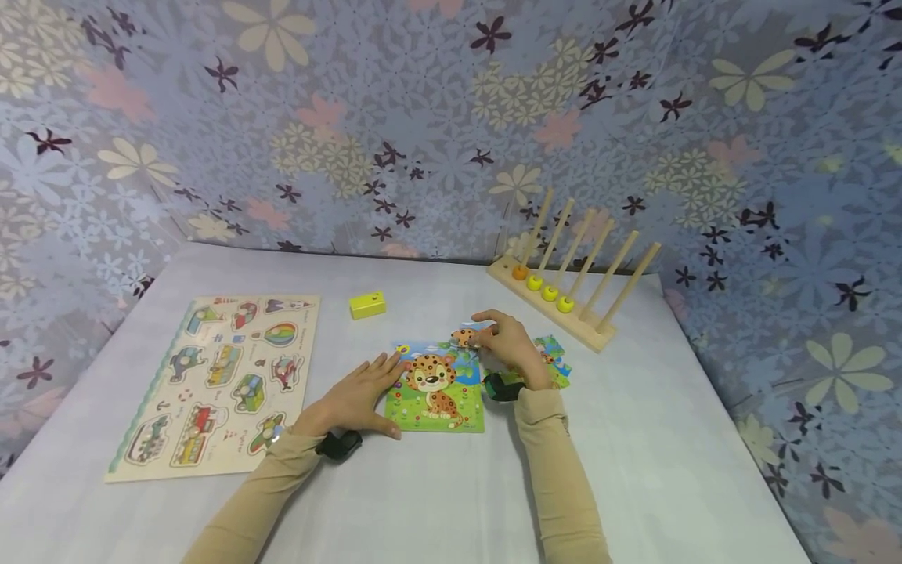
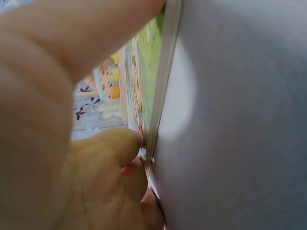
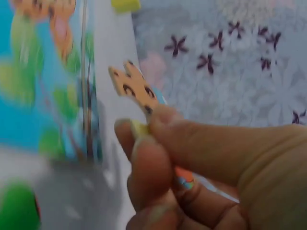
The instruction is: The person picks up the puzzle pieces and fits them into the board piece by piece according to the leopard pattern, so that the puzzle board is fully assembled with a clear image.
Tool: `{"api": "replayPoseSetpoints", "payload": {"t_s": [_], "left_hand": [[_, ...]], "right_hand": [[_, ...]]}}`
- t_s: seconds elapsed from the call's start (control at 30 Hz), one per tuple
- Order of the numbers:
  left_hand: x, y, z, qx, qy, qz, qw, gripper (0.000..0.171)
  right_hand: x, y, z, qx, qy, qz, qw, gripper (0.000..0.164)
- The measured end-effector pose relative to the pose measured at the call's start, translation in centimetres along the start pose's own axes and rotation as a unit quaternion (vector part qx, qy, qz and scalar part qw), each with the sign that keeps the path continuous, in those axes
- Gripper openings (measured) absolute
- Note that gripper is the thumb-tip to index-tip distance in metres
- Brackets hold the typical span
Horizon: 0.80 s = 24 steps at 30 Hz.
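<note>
A leopard jigsaw puzzle lies flat on the table, its picture on a green and blue ground. My left hand rests against its left side, fingers extended and thumb near the lower left corner. In the left wrist view, the thumb and fingertips touch the edge of the puzzle. Above the puzzle's upper right corner, my right hand pinches a spotted orange puzzle piece between thumb and fingers. More puzzle pieces lie beside the right wrist, partly hidden by it.
A wooden vehicle puzzle board lies on the left. Behind the leopard puzzle is a yellow block. At the back right stands a wooden peg rack with upright rods and several beads. Flowered fabric rises behind the table.
</note>
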<state>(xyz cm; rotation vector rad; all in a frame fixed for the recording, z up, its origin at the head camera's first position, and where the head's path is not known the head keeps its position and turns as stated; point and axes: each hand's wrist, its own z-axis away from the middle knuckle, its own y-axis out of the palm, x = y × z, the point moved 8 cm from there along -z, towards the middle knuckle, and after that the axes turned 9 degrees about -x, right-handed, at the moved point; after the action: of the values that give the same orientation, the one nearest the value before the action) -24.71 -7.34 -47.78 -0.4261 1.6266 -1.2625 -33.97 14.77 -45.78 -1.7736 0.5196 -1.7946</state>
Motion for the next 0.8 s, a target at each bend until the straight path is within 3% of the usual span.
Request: {"api": "replayPoseSetpoints", "payload": {"t_s": [0.17, 0.37, 0.6, 0.8], "left_hand": [[0.0, -0.1, 0.0, 0.003, 0.000, 0.002, 1.0000, 0.112], [-0.1, -0.1, 0.0, 0.005, -0.002, 0.004, 1.0000, 0.112], [-0.3, -0.2, 0.1, 0.002, -0.001, -0.002, 1.0000, 0.112], [-1.3, -0.4, 0.0, -0.009, 0.030, 0.007, 0.9995, 0.103]], "right_hand": [[1.8, 2.1, 0.4, 0.050, -0.010, -0.053, 0.997, 0.031], [2.4, 4.4, 0.7, 0.096, -0.022, -0.033, 0.995, 0.027], [3.1, 5.6, 1.0, 0.079, -0.018, 0.003, 0.997, 0.024], [3.3, 5.9, 0.8, 0.023, -0.018, 0.054, 0.998, 0.027]]}}
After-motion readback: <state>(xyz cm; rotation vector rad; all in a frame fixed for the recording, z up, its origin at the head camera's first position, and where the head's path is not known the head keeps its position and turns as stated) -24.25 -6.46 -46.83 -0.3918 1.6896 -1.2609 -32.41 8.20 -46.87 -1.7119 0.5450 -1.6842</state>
